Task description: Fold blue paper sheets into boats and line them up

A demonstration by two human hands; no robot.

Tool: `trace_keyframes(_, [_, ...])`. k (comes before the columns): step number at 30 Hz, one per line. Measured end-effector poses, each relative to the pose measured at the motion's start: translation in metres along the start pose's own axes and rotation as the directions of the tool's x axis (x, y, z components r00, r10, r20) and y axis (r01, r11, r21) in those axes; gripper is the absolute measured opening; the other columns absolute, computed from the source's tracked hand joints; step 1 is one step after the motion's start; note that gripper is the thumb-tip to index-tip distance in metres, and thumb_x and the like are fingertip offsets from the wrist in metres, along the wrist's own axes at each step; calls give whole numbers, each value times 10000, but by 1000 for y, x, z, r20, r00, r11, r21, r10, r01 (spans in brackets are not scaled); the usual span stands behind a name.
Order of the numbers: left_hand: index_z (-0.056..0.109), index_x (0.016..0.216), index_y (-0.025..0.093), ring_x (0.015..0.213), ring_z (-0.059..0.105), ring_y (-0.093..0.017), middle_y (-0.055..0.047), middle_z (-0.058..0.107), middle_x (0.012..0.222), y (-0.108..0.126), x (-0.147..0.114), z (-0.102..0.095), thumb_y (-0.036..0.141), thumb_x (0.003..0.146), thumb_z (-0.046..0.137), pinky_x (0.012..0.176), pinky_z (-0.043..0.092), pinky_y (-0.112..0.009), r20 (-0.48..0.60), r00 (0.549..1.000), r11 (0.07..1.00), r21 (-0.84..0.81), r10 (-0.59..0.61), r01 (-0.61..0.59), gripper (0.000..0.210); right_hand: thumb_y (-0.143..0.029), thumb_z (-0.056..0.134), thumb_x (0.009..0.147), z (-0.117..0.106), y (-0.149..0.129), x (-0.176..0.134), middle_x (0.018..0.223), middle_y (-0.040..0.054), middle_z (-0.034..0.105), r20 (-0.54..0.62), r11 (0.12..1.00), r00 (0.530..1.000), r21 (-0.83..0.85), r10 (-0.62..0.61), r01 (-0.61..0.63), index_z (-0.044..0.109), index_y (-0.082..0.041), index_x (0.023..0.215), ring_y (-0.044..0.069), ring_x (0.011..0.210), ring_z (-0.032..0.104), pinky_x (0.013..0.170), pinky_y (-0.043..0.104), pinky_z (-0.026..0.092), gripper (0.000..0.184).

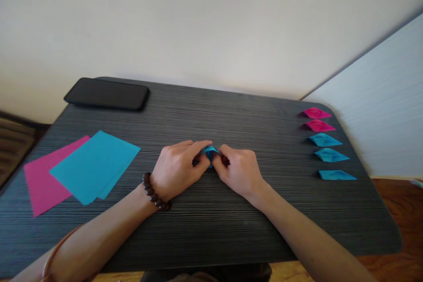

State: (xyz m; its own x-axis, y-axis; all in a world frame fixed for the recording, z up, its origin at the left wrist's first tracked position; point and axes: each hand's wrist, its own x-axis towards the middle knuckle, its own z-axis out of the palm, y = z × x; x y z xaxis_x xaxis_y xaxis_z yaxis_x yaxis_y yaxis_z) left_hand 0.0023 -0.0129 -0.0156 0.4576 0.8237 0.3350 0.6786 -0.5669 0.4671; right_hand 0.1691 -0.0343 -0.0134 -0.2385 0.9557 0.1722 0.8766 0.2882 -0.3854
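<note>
Between my two hands, near the middle of the table, is a small folded blue paper (210, 151). My left hand (180, 165) pinches its left side between thumb and fingers; a dark bead bracelet circles that wrist. On the other side, my right hand (238, 168) grips the right edge with thumb and forefinger. The paper's middle shows a raised, creased shape, while its ends are hidden by my fingertips.
Blue sheets (95, 165) overlap a pink sheet (46, 180) at the left. A black phone-like slab (107, 93) lies at the back left. Folded pink papers (319, 125) and folded blue papers (331, 155) form a column along the right. A wall (211, 26) rises behind the dark table (211, 233).
</note>
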Motion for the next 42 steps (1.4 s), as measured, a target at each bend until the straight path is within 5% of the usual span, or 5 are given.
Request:
trace_keyframes(9, [658, 1020, 174, 595, 571, -141, -35, 639, 690, 2, 3, -2, 159, 779, 487, 622, 480, -269, -18, 1000, 998, 63, -3, 5, 295, -277, 488, 823, 1, -1, 1, 493, -22, 542, 3, 986, 993, 120, 119, -119, 530, -181, 607, 88, 434, 493, 490, 210, 295, 240])
trace_keyframes(23, [650, 869, 195, 590, 583, -153, -11, 625, 641, 4, 4, -5, 297, 812, 494, 586, 432, -260, 103, 981, 969, 206, -163, 139, 195, -261, 478, 812, 2, 1, 1, 510, -33, 555, 34, 995, 998, 82, -55, 52, 508, -178, 600, 83, 457, 489, 509, 212, 280, 229])
trace_keyframes(29, [550, 1168, 213, 600, 580, -138, -8, 650, 740, 1, 3, -5, 232, 820, 495, 598, 452, -251, 70, 996, 993, 106, -49, 42, 352, -283, 454, 840, 1, 0, 1, 503, -34, 535, 42, 995, 998, 95, 36, -40, 505, -178, 606, 75, 439, 463, 497, 208, 271, 261])
trace_keyframes(35, [627, 1029, 180, 700, 593, -153, -25, 675, 793, -1, 4, -7, 208, 832, 498, 642, 463, -257, 78, 996, 997, 44, 53, -57, 237, -281, 460, 832, 0, 4, 1, 506, -37, 517, 63, 993, 997, 111, -37, 30, 476, -179, 607, 77, 451, 445, 505, 208, 272, 247])
trace_keyframes(42, [647, 1001, 197, 719, 603, -144, -14, 689, 876, 1, 4, -7, 201, 816, 518, 684, 466, -267, 99, 995, 998, -57, -23, 28, 225, -274, 458, 823, 0, 3, 0, 504, -33, 524, 49, 997, 998, 73, -29, 25, 476, -182, 603, 85, 459, 457, 515, 219, 262, 239])
